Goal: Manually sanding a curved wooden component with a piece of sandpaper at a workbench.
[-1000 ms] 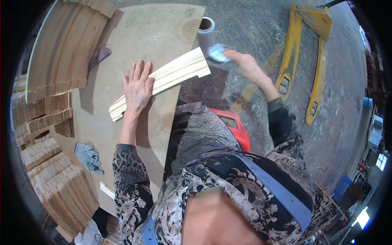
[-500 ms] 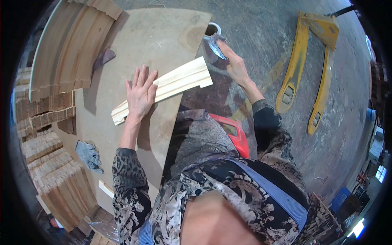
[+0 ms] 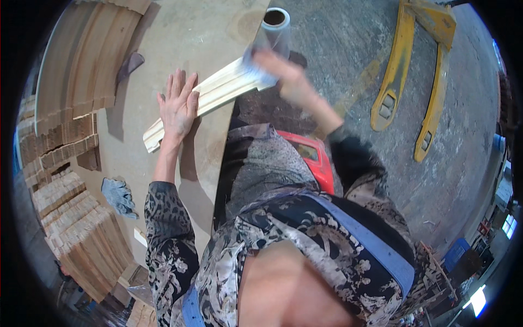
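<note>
My left hand [image 3: 177,109] lies flat, fingers out, on a stack of pale wooden moulding strips [image 3: 215,101], pressing it to the table. The strips lie at a slant, their far right end jutting past the table edge. At that end is my right hand [image 3: 289,82], smeared by motion. Its closed fingers hold a bluish, shiny piece of plastic film [image 3: 251,64] against the wood; the exact grip is blurred. Just beyond, a roll of clear plastic film [image 3: 275,27] with a brown core stands upright beside the table.
The brown tabletop [image 3: 199,38] carries tall stacks of wooden strips [image 3: 87,60] on its left, a grey glove [image 3: 118,197] and a dark scrap [image 3: 129,66]. A red plastic object [image 3: 313,158] is beside my lap. On the floor at right stands a yellow pallet jack [image 3: 395,76].
My right hand has moved left and nearer, from beside the film roll to the end of the strips, with the film. My left hand keeps its place on the wood. The view has shifted slightly.
</note>
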The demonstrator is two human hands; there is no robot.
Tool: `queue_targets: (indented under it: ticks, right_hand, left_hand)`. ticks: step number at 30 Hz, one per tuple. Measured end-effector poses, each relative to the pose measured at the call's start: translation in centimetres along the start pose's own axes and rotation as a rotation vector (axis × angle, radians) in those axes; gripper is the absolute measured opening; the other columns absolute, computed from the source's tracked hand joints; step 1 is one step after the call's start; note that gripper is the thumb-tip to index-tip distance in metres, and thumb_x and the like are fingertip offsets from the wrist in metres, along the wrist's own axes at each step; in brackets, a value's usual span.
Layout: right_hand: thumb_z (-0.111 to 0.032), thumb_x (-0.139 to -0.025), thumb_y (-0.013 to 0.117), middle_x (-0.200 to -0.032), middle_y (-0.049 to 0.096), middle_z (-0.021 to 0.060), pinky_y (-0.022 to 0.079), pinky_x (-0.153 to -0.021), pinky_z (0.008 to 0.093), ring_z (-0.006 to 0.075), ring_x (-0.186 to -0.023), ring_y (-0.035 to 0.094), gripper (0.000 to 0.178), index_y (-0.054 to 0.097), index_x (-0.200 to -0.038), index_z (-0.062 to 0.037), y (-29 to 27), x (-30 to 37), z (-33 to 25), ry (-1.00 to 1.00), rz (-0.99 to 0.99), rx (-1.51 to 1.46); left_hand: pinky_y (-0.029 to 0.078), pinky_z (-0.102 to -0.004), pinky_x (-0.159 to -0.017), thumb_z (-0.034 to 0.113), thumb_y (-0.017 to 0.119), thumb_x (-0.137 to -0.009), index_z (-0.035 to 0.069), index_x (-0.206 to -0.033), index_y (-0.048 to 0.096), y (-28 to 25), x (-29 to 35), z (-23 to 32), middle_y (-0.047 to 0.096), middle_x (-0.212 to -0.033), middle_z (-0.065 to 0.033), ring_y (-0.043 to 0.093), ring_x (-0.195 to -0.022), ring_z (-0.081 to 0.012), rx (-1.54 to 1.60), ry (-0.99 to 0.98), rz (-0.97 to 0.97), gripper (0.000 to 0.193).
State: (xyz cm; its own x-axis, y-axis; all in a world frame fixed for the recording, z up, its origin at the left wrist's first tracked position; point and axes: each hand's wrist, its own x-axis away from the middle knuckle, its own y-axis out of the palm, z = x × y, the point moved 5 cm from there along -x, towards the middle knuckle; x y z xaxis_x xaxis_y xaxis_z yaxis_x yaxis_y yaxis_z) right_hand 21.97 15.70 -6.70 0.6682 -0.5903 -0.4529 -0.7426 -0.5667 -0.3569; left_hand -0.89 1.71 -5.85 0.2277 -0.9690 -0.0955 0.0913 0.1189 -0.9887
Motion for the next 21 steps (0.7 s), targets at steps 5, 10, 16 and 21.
queue_targets:
  ticks: [5, 10, 16, 21]
  right_hand:
    - [0.018, -0.065, 0.045, -0.12, 0.055, 0.0162, 0.035, -0.101, 0.0443, 0.0349, -0.116, 0.049, 0.056, 0.06, -0.114, -0.0063, 1.3, 10.0, -0.1, 0.017, 0.11, 0.05]
    - [0.012, -0.067, 0.048, -0.119, 0.057, 0.0128, 0.035, -0.101, 0.0453, 0.0331, -0.113, 0.051, 0.052, 0.061, -0.113, -0.0088, -0.4, 8.2, -2.1, 0.125, 0.309, 0.197]
    - [-0.01, -0.074, 0.053, -0.113, 0.06, 0.0028, 0.031, -0.102, 0.0492, 0.0251, -0.116, 0.05, 0.036, 0.065, -0.109, -0.0136, 2.4, 8.4, -2.5, -0.137, 0.075, 0.636]
    - [0.011, -0.07, 0.049, -0.119, 0.058, 0.0094, 0.037, -0.1, 0.0383, 0.0289, -0.12, 0.047, 0.05, 0.059, -0.115, -0.0079, 0.8, 14.2, 2.3, 0.312, 0.173, 0.286]
  left_hand:
    - [0.022, -0.0663, -0.097, 0.047, 0.039, -0.091, 0.028, -0.128, 0.05, 0.0, -0.9, -0.1, 0.028, -0.145, -0.0093, 0.024, -0.134, -0.0324, -0.017, -0.039, 0.012, 0.044]
    - [0.022, -0.0653, -0.097, 0.048, 0.041, -0.089, 0.027, -0.128, 0.05, -0.1, -1.0, -0.2, 0.029, -0.145, -0.0094, 0.025, -0.134, -0.0326, 0.039, -0.049, 0.022, 0.045]
    - [0.025, -0.0616, -0.098, 0.046, 0.046, -0.088, 0.026, -0.128, 0.05, 0.3, -0.9, -0.4, 0.032, -0.143, -0.0097, 0.028, -0.132, -0.0328, 0.024, -0.046, 0.048, 0.045]
    - [0.031, -0.0504, -0.1, 0.045, 0.055, -0.083, 0.02, -0.126, 0.051, -1.1, -0.4, -1.7, 0.041, -0.136, -0.012, 0.036, -0.126, -0.0334, 0.204, 0.083, 0.282, 0.05]
